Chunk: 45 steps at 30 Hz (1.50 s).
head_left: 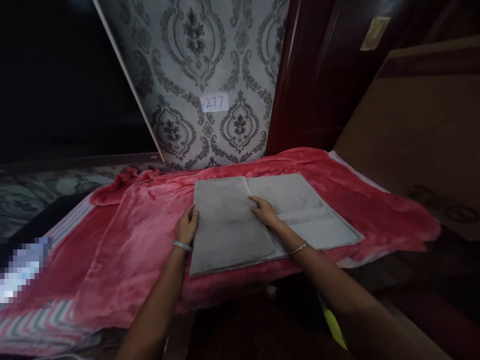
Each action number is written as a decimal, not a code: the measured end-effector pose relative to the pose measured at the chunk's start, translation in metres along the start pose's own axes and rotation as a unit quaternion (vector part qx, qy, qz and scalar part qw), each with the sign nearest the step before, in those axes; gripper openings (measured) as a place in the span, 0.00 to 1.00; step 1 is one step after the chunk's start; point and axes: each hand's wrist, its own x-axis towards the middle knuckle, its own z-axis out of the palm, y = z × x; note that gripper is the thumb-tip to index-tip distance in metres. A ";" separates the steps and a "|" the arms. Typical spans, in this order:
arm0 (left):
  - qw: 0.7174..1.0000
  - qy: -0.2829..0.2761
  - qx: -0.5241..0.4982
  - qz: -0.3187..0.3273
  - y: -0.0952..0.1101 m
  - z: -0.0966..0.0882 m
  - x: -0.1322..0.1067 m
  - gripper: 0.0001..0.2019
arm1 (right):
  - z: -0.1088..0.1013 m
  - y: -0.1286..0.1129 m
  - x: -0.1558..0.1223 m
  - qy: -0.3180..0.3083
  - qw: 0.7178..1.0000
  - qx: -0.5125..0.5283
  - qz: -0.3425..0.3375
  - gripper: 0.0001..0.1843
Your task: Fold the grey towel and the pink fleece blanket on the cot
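A grey cloth [228, 230] lies partly folded on a red plush blanket [138, 235] that covers a table. One flap of the cloth overlaps the rest along a line down the middle. My left hand [186, 225] grips the cloth's left edge with curled fingers. My right hand [264, 210] rests flat on the cloth near the fold line, fingers stretched out. Each wrist wears a thin bracelet.
A patterned grey wall panel with a paper label reading 277 [214, 102] stands behind the table. A dark red door [318, 75] is at the back right, a brown cardboard sheet [420, 135] on the right. A striped cloth [60, 310] shows under the blanket at left.
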 end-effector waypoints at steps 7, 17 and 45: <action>0.999 -0.012 0.042 0.027 0.010 -0.002 -0.006 0.23 | -0.004 0.014 -0.006 0.048 0.996 -0.072 0.002 0.29; 0.997 -0.002 0.010 0.074 -0.001 0.006 -0.005 0.22 | -0.010 0.013 -0.008 0.049 0.995 -0.090 0.006 0.30; 0.999 -0.011 0.037 0.032 0.003 0.008 -0.008 0.25 | -0.020 0.005 0.032 0.040 0.980 -0.169 0.099 0.30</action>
